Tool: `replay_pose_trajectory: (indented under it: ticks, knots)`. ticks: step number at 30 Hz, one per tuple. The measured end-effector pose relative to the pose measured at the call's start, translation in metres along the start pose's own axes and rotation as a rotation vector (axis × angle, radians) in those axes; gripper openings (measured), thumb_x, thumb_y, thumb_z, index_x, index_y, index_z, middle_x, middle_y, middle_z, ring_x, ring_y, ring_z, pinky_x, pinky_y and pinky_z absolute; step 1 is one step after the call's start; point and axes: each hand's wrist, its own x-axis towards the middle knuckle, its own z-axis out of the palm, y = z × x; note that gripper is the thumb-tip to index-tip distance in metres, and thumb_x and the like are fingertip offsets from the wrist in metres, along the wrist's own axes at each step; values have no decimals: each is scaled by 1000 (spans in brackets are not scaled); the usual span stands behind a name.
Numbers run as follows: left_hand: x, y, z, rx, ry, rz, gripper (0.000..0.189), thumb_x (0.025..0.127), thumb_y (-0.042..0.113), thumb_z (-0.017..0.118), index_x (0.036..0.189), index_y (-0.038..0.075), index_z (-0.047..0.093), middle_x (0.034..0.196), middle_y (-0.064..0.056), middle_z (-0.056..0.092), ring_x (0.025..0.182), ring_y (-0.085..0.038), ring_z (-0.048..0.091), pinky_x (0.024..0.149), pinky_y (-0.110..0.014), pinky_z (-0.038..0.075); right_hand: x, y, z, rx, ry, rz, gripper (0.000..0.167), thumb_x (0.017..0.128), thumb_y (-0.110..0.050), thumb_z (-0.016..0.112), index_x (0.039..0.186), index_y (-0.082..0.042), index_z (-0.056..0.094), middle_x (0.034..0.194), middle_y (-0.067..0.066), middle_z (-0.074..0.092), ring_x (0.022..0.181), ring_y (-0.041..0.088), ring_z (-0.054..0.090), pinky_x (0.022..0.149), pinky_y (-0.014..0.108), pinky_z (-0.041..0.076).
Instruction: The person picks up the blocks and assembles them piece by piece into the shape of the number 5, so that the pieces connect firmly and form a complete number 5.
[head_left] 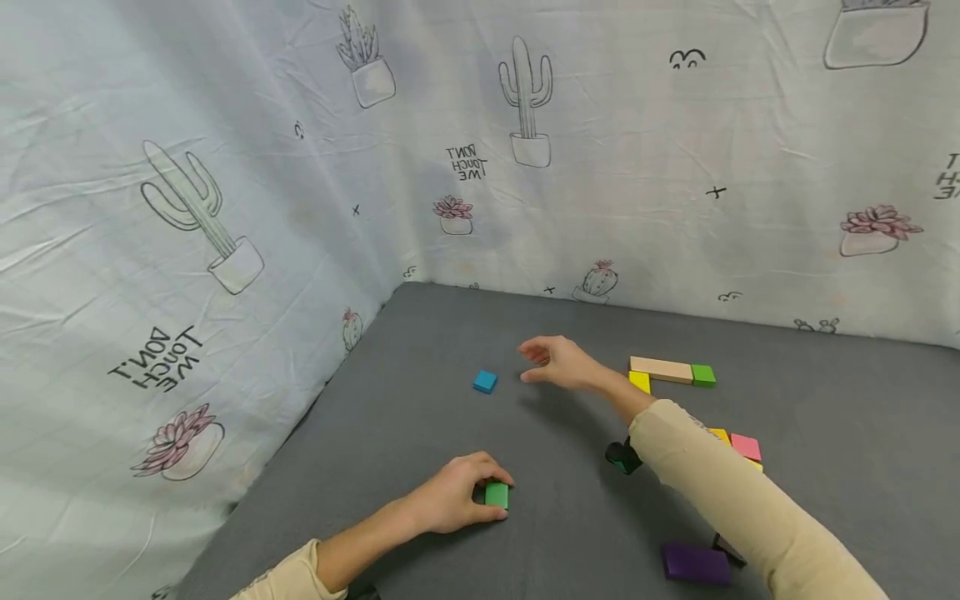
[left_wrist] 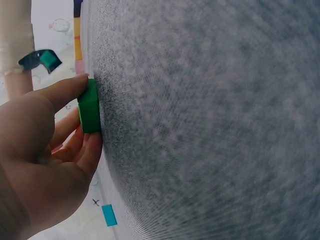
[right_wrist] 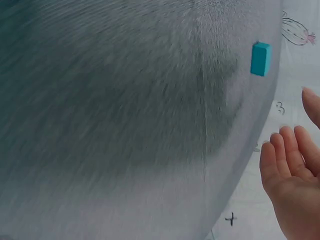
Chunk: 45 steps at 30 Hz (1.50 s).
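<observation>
My left hand [head_left: 453,496] pinches a green block [head_left: 497,495] between thumb and fingers, low at the grey tabletop. In the left wrist view the thumb lies at one end of the green block [left_wrist: 89,107] and the fingertips at the other. My right hand [head_left: 562,363] hovers over the table with fingers loosely bent and nothing in them. Just left of it, in the head view, a small blue block [head_left: 485,382] lies on the table. The right wrist view shows the same blue block [right_wrist: 260,59] apart from the right hand [right_wrist: 295,170].
Beyond the right forearm lie a beige block [head_left: 661,369], a bright green block [head_left: 703,375] and a yellow block [head_left: 640,381]. A pink block [head_left: 746,447] sits partly behind the sleeve. Nearer is a purple block [head_left: 696,563] beside a dark piece. A patterned curtain [head_left: 465,100] borders the table.
</observation>
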Motion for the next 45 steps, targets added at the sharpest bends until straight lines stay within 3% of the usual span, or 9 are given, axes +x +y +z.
replay_pose_trajectory:
  ticks: [9, 16, 25, 34, 45]
  knots:
    - [1, -3, 2, 11, -6, 30, 30, 86, 23, 73, 113, 11, 66, 103, 7, 56, 86, 0, 50, 74, -18, 45, 29, 1, 36, -13, 9, 143, 47, 88, -13, 71, 130, -1, 55, 122, 14, 56, 114, 30, 52, 90, 40, 45]
    - [0, -4, 1, 31, 13, 60, 30, 86, 22, 74, 111, 9, 66, 102, 6, 56, 86, 0, 50, 73, -17, 45, 44, -5, 58, -4, 35, 154, 44, 85, -13, 74, 125, -2, 59, 118, 12, 59, 110, 28, 54, 88, 37, 46]
    - [-1, -4, 1, 34, 20, 26, 33, 86, 23, 74, 114, 8, 66, 107, 4, 58, 87, -1, 50, 73, -18, 44, 51, -16, 71, -111, 72, 144, 42, 81, -11, 78, 119, 0, 63, 113, 13, 61, 103, 27, 57, 84, 34, 48]
    - [-1, -1, 0, 22, 29, 35, 31, 85, 21, 74, 113, 8, 66, 105, 3, 58, 85, -1, 50, 73, -18, 45, 47, -22, 62, -96, 60, 159, 32, 83, -2, 73, 115, -1, 65, 109, 12, 61, 99, 25, 57, 80, 32, 49]
    - [-2, 0, 1, 34, 31, 24, 30, 85, 21, 74, 112, 9, 67, 104, 5, 57, 85, -1, 50, 71, -17, 45, 21, -21, 18, -52, 77, 163, 38, 83, -1, 73, 119, 1, 61, 114, 16, 59, 102, 30, 56, 82, 35, 49]
